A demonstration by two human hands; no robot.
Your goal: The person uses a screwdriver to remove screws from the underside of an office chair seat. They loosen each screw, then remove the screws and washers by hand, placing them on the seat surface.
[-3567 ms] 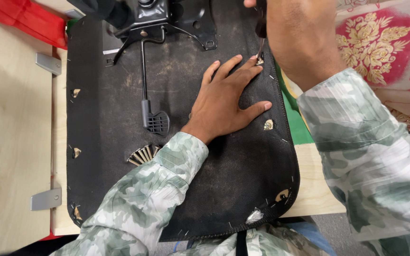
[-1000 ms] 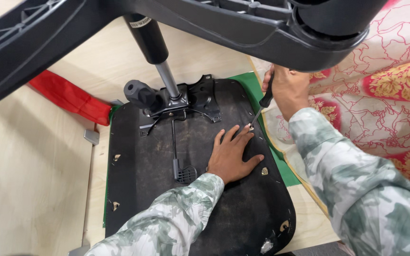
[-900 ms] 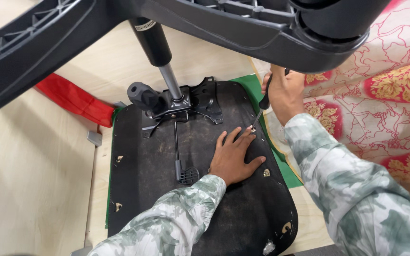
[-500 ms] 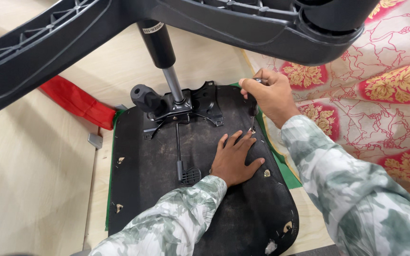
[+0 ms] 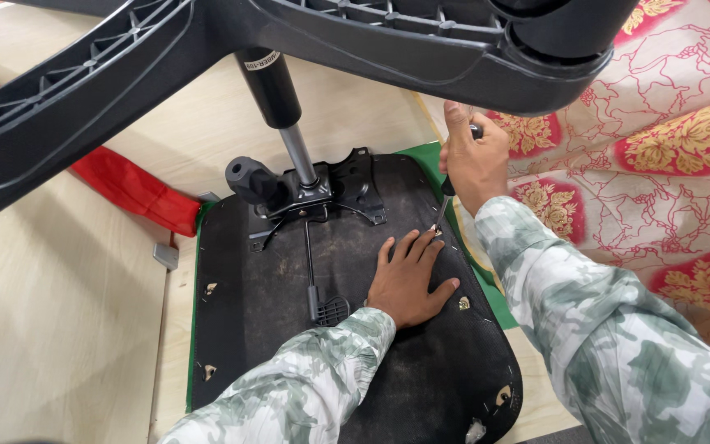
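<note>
seat: upturned seat base (image 5: pixel 289 345), black fabric side up, lies flat on the wood bench (image 5: pixel 59 329); long axis runs near to far.
mechanism: tilt plate (image 5: pixel 322 189) with gas column (image 5: pixel 277 103) stands off the far end; star base (image 5: pixel 355 41) overhangs the work.
left hand: left hand (image 5: pixel 408 279) lies flat, fingers spread, pressing the seat just beside the tip.
right hand: right hand (image 5: pixel 474 160) is wrapped around the screwdriver (image 5: pixel 447 193) handle.
driver axis: handle up and far-right, tip down and near-left, at the seat's right edge.
risk: tilted driver may cam out and jab the left fingertips; the base overhead likely crowds the handle.
</note>
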